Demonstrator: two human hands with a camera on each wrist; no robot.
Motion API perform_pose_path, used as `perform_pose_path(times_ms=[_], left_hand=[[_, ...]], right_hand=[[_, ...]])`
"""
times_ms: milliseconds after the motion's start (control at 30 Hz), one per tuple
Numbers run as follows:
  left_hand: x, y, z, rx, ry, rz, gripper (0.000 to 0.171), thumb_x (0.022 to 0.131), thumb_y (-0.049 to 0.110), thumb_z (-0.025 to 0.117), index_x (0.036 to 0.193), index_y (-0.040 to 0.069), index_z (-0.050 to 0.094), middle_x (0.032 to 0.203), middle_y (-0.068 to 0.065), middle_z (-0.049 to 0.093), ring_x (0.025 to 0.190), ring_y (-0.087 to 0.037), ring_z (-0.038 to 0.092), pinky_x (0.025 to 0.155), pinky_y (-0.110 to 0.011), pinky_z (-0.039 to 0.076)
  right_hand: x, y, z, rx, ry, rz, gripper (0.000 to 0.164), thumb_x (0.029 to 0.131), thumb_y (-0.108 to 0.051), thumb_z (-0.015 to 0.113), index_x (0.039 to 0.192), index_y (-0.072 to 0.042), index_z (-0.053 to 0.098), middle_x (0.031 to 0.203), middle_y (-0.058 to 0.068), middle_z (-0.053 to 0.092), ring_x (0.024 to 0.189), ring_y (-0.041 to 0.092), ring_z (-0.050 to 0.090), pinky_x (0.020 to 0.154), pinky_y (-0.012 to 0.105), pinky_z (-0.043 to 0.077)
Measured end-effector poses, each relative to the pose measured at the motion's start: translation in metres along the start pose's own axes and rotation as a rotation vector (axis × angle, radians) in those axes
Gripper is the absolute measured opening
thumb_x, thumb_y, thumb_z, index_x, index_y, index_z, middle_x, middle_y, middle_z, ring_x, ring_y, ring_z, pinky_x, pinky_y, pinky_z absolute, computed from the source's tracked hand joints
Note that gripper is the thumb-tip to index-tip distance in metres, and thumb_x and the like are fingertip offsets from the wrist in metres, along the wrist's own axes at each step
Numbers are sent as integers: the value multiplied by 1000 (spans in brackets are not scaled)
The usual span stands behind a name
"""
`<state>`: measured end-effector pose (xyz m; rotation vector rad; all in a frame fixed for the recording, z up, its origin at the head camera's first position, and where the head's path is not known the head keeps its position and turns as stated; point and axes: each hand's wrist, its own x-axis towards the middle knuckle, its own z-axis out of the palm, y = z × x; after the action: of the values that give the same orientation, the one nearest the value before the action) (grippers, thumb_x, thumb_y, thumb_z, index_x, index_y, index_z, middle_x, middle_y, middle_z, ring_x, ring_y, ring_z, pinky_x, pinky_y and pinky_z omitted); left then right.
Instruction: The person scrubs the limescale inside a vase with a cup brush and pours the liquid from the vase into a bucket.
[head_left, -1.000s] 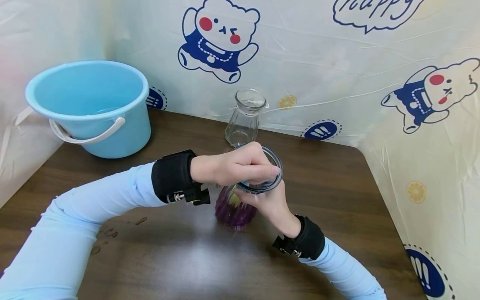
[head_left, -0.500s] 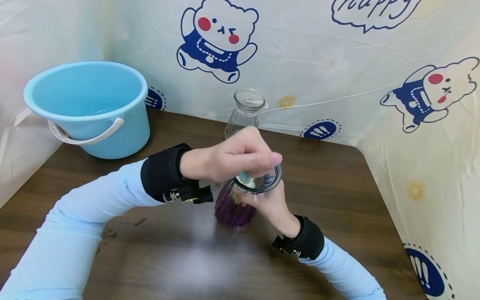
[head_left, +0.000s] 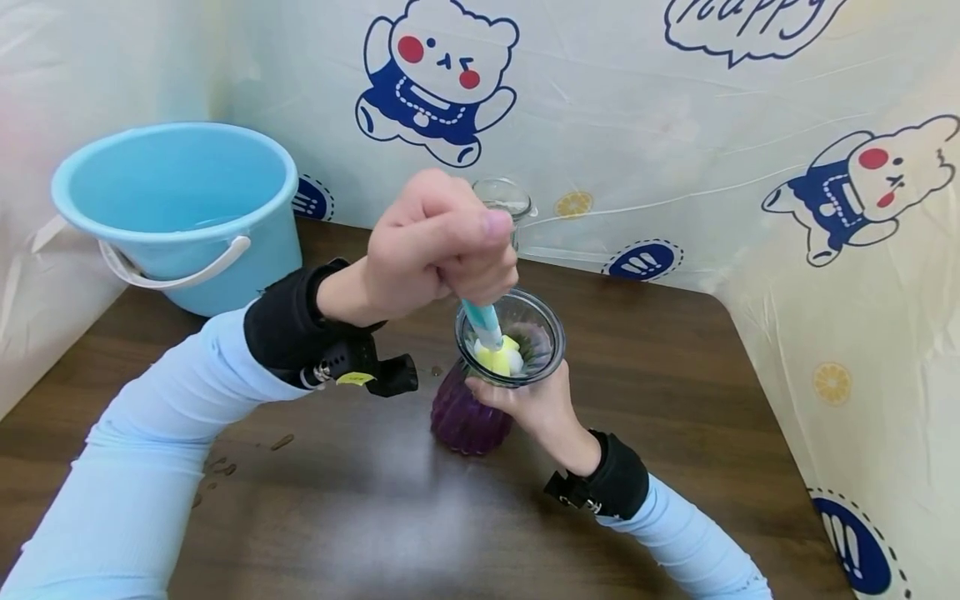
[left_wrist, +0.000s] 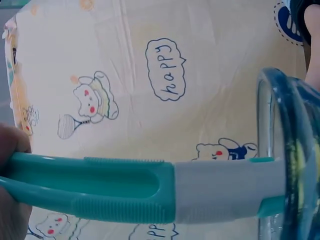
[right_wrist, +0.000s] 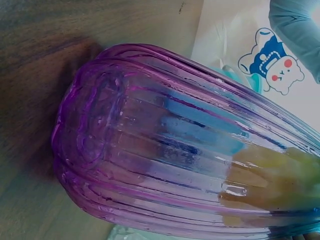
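Observation:
My left hand [head_left: 431, 250] grips the teal and white handle [left_wrist: 225, 192] of a bottle brush. Its yellow and white sponge head [head_left: 497, 358] sits within the mouth of a ribbed glass vase [head_left: 468, 417], purple at the base and bluish higher up. Around the upper part of this vase my right hand [head_left: 536, 408] is curled, keeping it tilted with the rim toward me. Through the vase wall, the right wrist view shows the blurred yellowish sponge up near the neck. The fingers of my right hand are mostly hidden behind the glass.
A clear glass vase [head_left: 504, 196] stands behind my left hand, partly covered by it. At the back left is a light blue bucket [head_left: 255, 271] with a white handle, water inside. Water drops [head_left: 281, 442] dot the brown table [head_left: 637, 375]. Patterned sheeting [head_left: 637, 125] surrounds the table.
My left hand has risen and moved up and left, drawing the brush upward so its handle and sponge head now show at the mouth. The right hand and vase have stayed put.

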<state>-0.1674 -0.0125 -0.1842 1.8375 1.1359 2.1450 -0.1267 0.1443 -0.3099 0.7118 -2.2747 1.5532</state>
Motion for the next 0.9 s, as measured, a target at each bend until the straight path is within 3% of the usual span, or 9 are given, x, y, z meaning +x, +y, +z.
perform_pose_path(times_ms=[167,400,533,700,900], left_hand=[[-1,-3,-4,-15,101,13,45,90,9,35,48,8,21,43,-1,21,33,-11,24,35,-24,18],[-13,-20,-11,-11,182,-39,44,92,11,31,50,10,17,44,-1,16,33,-12,18,35,-23,15],[-19,-33,-11,-27,189,-53,43,91,10,30,50,10,17,44,-1,15,33,-13,16,35,-24,14],[-28,-51,-6,-19,191,-139,40,88,4,24,49,8,19,44,-3,16,33,-16,17,35,-26,15],[-30,-56,-3,0,233,-208,40,90,6,26,50,8,20,45,-3,16,33,-17,18,35,-28,15]], right_hand=[[1,1,-2,3,4,-24,63,56,4,81,108,12,47,99,21,58,89,26,55,79,29,46],[3,-1,-3,-61,32,-63,62,54,2,82,105,14,49,95,23,58,85,32,55,76,35,46],[3,-2,-3,-63,41,-62,62,54,2,81,105,15,49,94,25,57,83,36,55,72,44,46],[2,-1,-3,-39,13,-79,61,56,5,80,106,16,46,96,27,57,82,41,54,71,50,45],[2,-1,-3,-51,4,-102,62,56,6,80,106,16,45,96,26,57,83,40,55,72,49,46]])
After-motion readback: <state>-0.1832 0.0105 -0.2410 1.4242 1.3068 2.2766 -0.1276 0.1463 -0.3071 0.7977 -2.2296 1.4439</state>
